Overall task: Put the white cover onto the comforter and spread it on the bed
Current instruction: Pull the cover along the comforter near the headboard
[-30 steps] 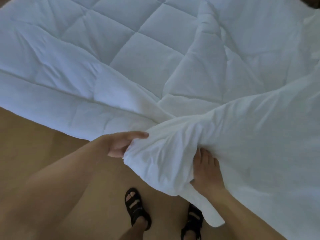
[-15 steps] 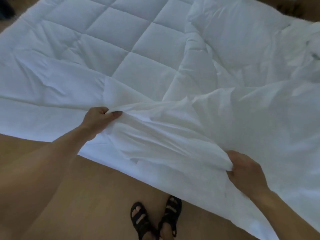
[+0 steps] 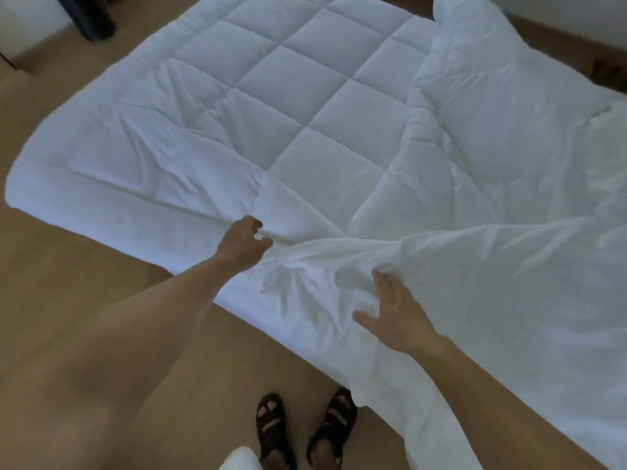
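The white quilted comforter point(image 3: 281, 96) lies spread flat on the wooden floor. The smooth white cover point(image 3: 492, 283) drapes over its right and near part, bunched in folds between my hands. My left hand point(image 3: 244, 244) pinches a fold of the cover's edge near the comforter's front edge. My right hand point(image 3: 393, 313) rests on the cover with thumb and fingers spread; its fingertips dig into a bunched fold.
Wooden floor point(image 3: 84, 300) surrounds the bedding. A dark object point(image 3: 95, 18) stands at the top left by a white wall. My feet in black sandals point(image 3: 305, 432) stand just before the cover's near edge. A small white thing point(image 3: 241, 461) shows at the bottom edge.
My left hand moved forward and right along the cover's edge. My right hand let go of its grip and now lies spread on the fabric. The camera view pulled back, showing more floor.
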`<state>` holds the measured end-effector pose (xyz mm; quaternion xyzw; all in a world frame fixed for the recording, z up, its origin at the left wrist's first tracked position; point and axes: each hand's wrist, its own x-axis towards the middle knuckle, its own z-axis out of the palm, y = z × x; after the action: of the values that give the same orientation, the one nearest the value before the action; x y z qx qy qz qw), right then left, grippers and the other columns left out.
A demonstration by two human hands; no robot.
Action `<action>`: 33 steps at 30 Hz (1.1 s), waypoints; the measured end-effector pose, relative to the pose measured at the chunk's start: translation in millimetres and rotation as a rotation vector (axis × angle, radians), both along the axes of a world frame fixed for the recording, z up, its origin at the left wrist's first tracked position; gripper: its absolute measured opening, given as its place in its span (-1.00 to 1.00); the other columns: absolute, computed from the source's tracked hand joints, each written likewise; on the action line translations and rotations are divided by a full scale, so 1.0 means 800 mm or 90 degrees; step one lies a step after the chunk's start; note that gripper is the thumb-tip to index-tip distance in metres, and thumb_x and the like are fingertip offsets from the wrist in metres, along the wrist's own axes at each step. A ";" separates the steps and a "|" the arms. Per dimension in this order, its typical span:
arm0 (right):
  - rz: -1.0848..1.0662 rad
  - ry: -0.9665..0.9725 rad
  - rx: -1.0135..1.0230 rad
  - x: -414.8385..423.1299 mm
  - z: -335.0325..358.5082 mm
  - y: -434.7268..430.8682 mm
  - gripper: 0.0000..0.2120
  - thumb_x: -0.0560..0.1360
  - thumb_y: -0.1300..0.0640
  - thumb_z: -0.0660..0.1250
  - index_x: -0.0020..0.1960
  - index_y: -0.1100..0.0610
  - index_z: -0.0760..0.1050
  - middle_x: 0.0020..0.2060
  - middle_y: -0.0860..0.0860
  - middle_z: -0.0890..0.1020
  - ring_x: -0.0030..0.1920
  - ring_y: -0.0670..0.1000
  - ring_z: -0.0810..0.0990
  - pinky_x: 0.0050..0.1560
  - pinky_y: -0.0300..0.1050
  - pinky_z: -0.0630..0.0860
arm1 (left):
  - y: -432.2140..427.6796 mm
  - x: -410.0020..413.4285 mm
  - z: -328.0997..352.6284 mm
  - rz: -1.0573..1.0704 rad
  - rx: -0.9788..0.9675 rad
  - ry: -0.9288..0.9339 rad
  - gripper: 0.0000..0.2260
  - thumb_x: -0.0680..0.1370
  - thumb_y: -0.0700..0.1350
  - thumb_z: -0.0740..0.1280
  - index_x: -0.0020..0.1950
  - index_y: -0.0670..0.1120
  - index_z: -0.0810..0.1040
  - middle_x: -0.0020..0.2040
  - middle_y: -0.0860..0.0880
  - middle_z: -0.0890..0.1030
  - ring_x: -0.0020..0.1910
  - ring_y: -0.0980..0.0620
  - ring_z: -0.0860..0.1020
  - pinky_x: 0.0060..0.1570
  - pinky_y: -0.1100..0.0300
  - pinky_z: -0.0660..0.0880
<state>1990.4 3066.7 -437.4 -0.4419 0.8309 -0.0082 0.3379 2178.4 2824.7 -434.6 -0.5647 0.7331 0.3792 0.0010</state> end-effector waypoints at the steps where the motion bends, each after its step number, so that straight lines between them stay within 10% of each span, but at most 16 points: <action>1: 0.034 0.015 -0.006 0.012 0.016 -0.024 -0.16 0.57 -0.27 0.20 0.62 0.03 -0.18 0.61 0.03 -0.06 0.59 0.08 -0.04 0.53 0.11 0.11 | -0.004 0.008 0.016 -0.020 -0.007 -0.002 -0.55 0.55 -0.04 0.37 0.41 -0.11 0.41 0.35 -0.11 0.46 0.30 -0.08 0.47 0.29 0.02 0.42; 21: 0.284 0.134 -0.179 0.454 0.258 -0.527 -0.30 0.61 -0.25 0.11 0.61 0.05 0.00 0.59 0.02 0.07 0.58 0.07 -0.01 0.47 0.12 0.17 | -0.308 0.500 0.255 -0.021 -0.253 -0.135 -0.43 0.61 0.10 0.24 0.58 0.00 0.17 0.61 -0.01 0.09 0.58 -0.01 0.03 0.49 0.01 0.13; 33: 0.341 0.146 -0.275 0.580 0.297 -0.841 -0.36 0.60 -0.23 0.13 0.57 0.07 0.12 0.54 0.03 0.21 0.53 0.10 0.13 0.35 0.08 0.29 | -0.581 0.586 0.311 -0.051 -0.300 -0.206 -0.41 0.61 0.11 0.21 0.59 -0.04 0.15 0.62 -0.06 0.03 0.60 -0.05 -0.07 0.53 -0.02 0.04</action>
<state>2454.4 2394.2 -199.8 -0.7031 0.6974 -0.0448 0.1316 2647.3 2359.6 -185.7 -0.5729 0.8131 0.1031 0.0022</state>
